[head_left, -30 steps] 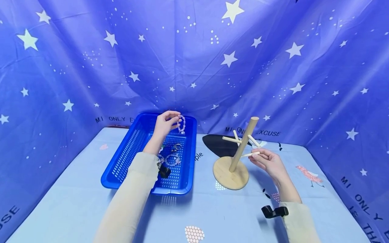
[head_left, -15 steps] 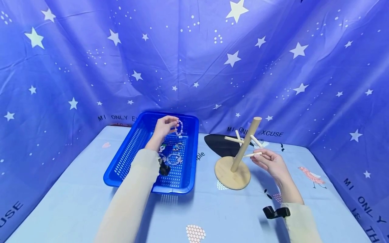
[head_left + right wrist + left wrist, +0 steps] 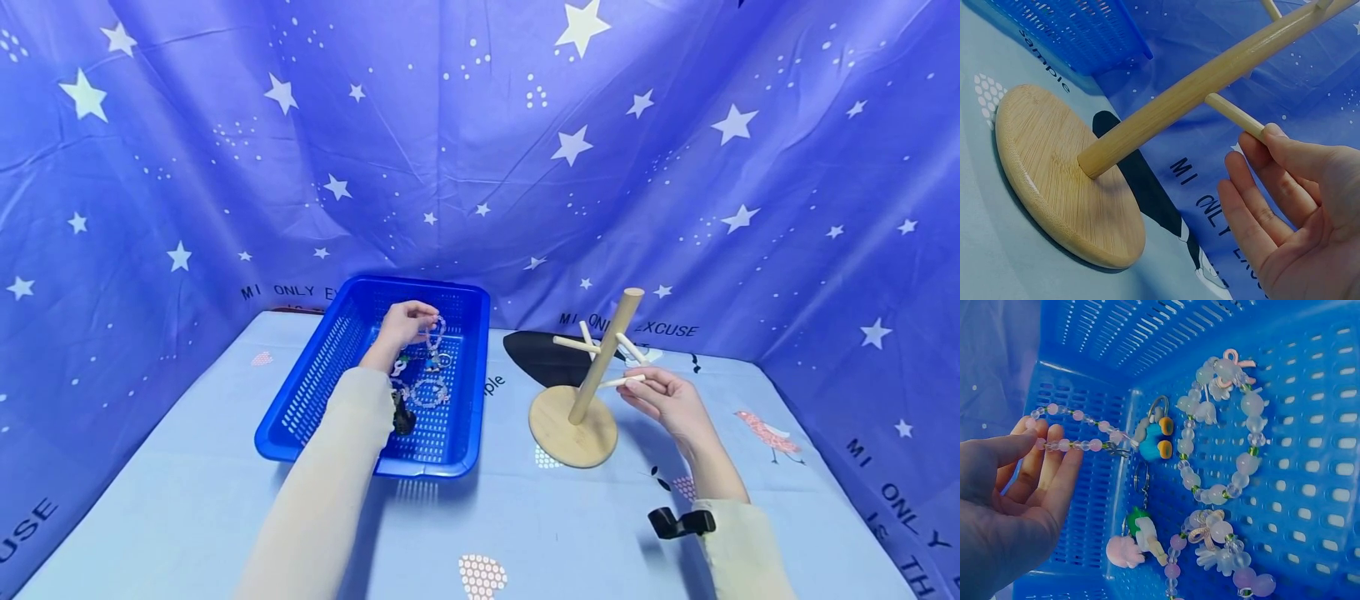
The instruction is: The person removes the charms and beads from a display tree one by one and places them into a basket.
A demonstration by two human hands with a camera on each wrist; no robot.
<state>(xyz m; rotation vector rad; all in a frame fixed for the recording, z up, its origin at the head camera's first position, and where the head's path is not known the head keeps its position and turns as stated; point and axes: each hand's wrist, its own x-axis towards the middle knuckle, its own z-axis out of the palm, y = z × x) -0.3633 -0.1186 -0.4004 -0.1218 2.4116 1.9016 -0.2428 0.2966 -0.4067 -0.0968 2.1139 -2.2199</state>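
Observation:
My left hand [image 3: 405, 327] is inside the blue basket [image 3: 483, 375], pinching a pink and clear beaded bracelet [image 3: 1079, 414] between thumb and fingertips. The bracelet hangs as a loop, its lower end by a blue figure keychain [image 3: 1155, 440]. Two more beaded bracelets lie on the basket floor, one with a pink bow [image 3: 1219, 428]. Beside them is a keychain with a green, white and pink figure [image 3: 1141, 534]. My right hand [image 3: 667, 404] pinches the end of a lower peg [image 3: 1235, 115] on a wooden stand [image 3: 573, 429], which stands upright on its round base.
The stand's other pegs [image 3: 576, 343] stick out higher on its post. A light blue printed cloth [image 3: 555, 533] covers the table. Behind it hangs a purple-blue curtain with stars [image 3: 450, 150]. Black wrist mounts [image 3: 681, 523] sit at both sleeves.
My left hand has lowered the bracelet deeper into the basket, toward the other pieces. The right hand stays at the same peg. The view has shifted slightly.

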